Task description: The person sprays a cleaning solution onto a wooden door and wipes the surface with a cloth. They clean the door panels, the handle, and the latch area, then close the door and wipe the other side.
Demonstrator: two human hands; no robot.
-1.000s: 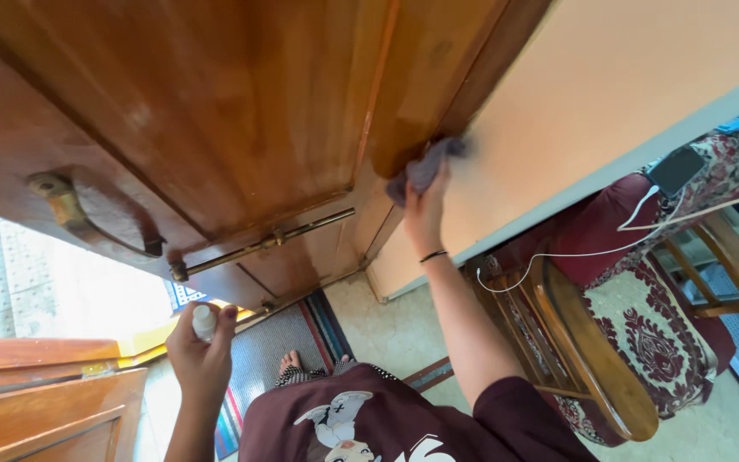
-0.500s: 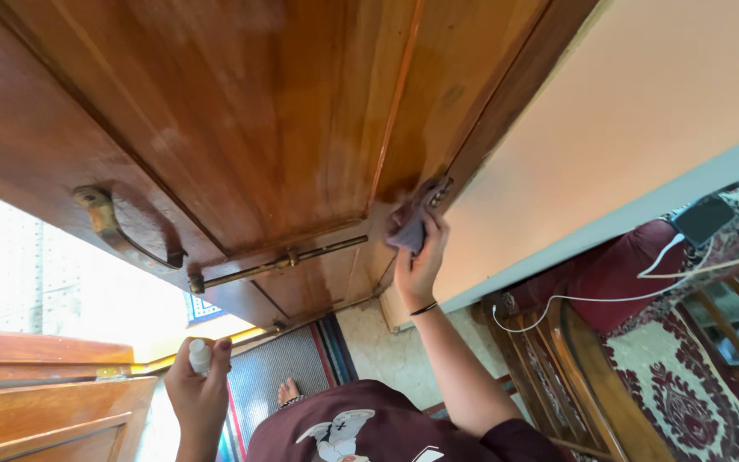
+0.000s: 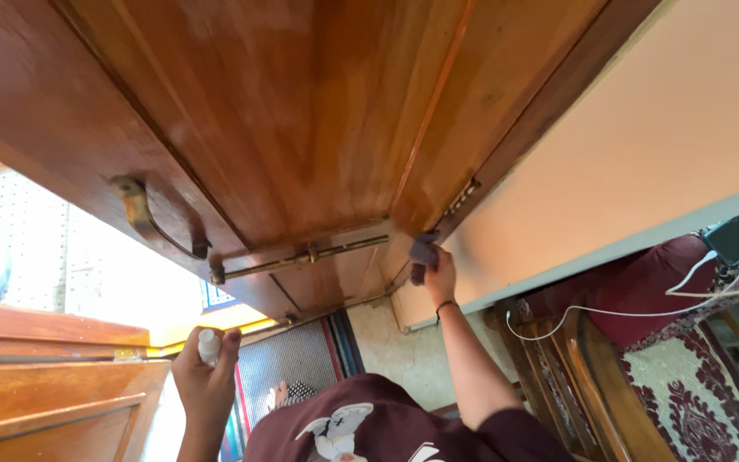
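At the far left, a second wooden door leaf (image 3: 53,402) is seen low in the frame, with a bright gap left between it and the main door; a little more of that gap is shown than 0.5 s ago, since the whole view has tilted upward. Just right of the leaf, the left hand (image 3: 207,381) is kept raised at the same height as before, its fingers clenched around a small white bottle (image 3: 209,346), whose cap is held upward. Above it, the brass pull handle (image 3: 156,224) and the brass slide bolt (image 3: 301,257) are fixed on the wooden door (image 3: 284,111); a striped floor mat (image 3: 301,359) is laid below. Further right, the right hand (image 3: 440,275) has been lowered along the hinge edge of the door since the earlier frame; a purple-grey cloth (image 3: 423,253) is gripped in its fingers and pressed against the wood just below the hinge (image 3: 462,198). The cloth is bounded closely by the peach wall (image 3: 626,154) on its right; open door surface is left to its left. At the far right, a wooden chair (image 3: 592,376) with a white cable (image 3: 609,310) stands near the right arm.
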